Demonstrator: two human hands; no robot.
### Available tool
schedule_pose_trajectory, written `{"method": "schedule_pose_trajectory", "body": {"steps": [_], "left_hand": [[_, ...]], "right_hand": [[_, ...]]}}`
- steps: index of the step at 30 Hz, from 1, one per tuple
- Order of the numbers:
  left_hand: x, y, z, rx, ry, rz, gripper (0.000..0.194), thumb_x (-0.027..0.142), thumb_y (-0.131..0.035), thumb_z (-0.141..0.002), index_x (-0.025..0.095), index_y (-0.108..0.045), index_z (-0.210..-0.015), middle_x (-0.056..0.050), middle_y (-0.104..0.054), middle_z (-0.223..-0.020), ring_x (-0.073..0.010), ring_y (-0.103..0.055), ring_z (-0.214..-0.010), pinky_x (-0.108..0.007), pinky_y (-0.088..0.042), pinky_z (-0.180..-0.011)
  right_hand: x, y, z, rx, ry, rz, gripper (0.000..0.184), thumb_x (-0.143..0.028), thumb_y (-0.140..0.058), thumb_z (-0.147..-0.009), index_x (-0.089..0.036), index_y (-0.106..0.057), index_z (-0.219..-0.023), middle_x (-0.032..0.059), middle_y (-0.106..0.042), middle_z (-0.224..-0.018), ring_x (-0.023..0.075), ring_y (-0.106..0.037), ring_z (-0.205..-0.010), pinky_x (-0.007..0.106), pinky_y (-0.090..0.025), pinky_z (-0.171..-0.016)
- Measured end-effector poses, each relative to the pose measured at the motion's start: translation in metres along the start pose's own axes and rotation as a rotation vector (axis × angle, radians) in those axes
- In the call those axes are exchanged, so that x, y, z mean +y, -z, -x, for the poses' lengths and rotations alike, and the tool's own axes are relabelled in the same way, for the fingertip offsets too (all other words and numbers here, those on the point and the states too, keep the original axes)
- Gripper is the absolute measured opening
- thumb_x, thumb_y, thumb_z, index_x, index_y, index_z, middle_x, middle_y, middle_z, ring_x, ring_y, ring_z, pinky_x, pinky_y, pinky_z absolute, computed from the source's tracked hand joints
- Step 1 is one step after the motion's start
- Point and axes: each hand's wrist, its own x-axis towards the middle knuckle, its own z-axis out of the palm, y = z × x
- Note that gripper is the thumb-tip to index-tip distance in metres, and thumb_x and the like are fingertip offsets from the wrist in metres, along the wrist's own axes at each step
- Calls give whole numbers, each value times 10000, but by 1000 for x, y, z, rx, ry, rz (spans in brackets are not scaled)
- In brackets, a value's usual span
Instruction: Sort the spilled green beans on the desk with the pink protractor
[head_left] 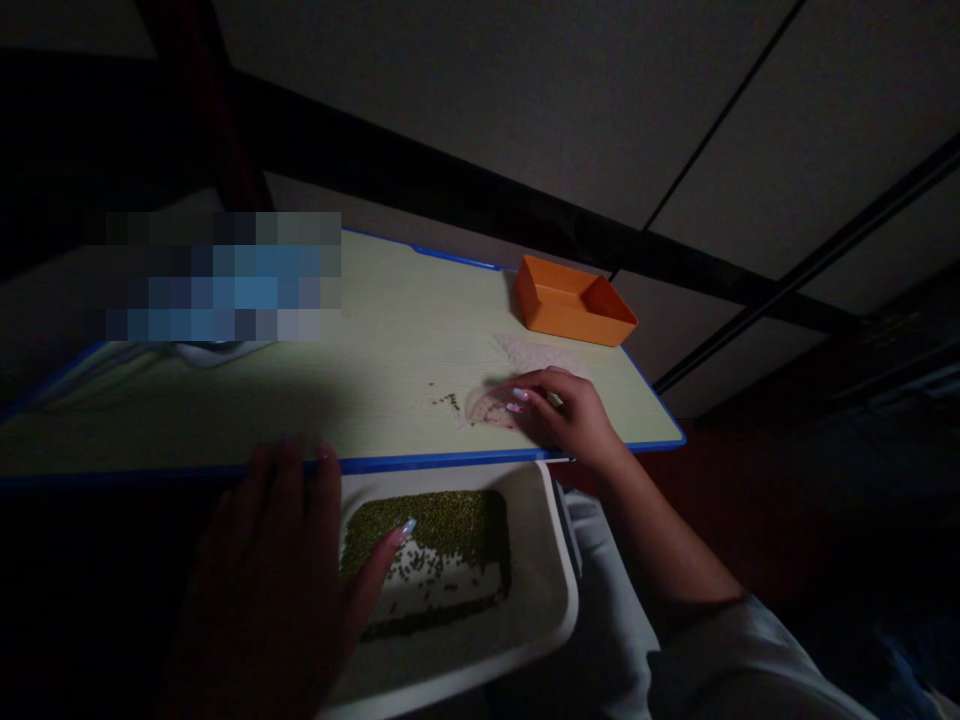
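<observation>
My right hand [564, 405] pinches a clear plastic protractor [491, 405] with reddish markings, low over the table. Just left of the protractor lie a few loose mung beans [450, 400]. Behind it is a thin patch of small whitish grains [536, 352], perhaps rice. Below the table's front edge stands a white plastic bin [559, 570], its bottom partly covered with green mung beans [457, 515]. In deep shadow, my left hand [281, 570] spreads over the bin's left side, fingertips at the table edge and thumb stretched over the beans. Whether it touches the rim is hidden.
An orange open box [574, 310] stands at the back right of the pale, blue-edged table [390, 330]. A blurred-out area [232, 285] covers something at the table's left, with a pale cloth or strap below it. A panelled surface [487, 110] rises behind the table.
</observation>
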Motion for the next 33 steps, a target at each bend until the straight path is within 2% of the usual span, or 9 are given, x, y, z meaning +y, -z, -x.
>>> {"method": "schedule_pose_trajectory", "body": {"steps": [8, 18, 26, 30, 33], "left_hand": [[-1, -1, 0, 11, -15, -21, 857, 545, -394, -788, 92, -101, -1452, -287, -299, -1461, -458, -231, -1388, -628, -316, -1058], [0, -1, 0, -13, 9, -8, 904, 550, -405, -783, 173, 54, -1464, -243, -263, -1491, -446, -218, -1398, -631, -309, -1063], [0, -1, 0, -6, 3, -5, 898, 549, -408, -780, 159, 19, -1467, -250, -275, -1484, -445, -217, -1398, -632, -313, -1057], [0, -1, -1, -6, -6, -15, 877, 542, -404, -781, 91, -75, -1457, -291, -308, -1451, -463, -230, -1386, -631, -313, -1057], [0, -2, -1, 10, -7, -11, 866, 536, -398, -784, 83, -91, -1455, -295, -304, -1455, -468, -232, -1384, -636, -322, -1050]], "right_hand": [[-2, 1, 5, -4, 10, -25, 190, -266, -549, -899, -225, -707, -995, 46, -730, -943, 161, -637, -860, 326, -479, -772], [-10, 2, 9, -78, 13, -96, 176, -249, -548, -897, -235, -697, -989, 39, -723, -957, 160, -628, -865, 331, -483, -780], [-14, 4, 10, -117, -20, -153, 172, -249, -554, -894, -225, -700, -983, 39, -718, -928, 155, -634, -851, 320, -487, -767], [-13, 5, 12, -44, -43, -145, 166, -250, -563, -889, -226, -695, -986, 48, -720, -948, 167, -641, -889, 336, -489, -789], [-16, 1, 12, 4, -25, -112, 159, -253, -571, -882, -231, -692, -982, 47, -724, -944, 172, -641, -886, 340, -492, -778]]}}
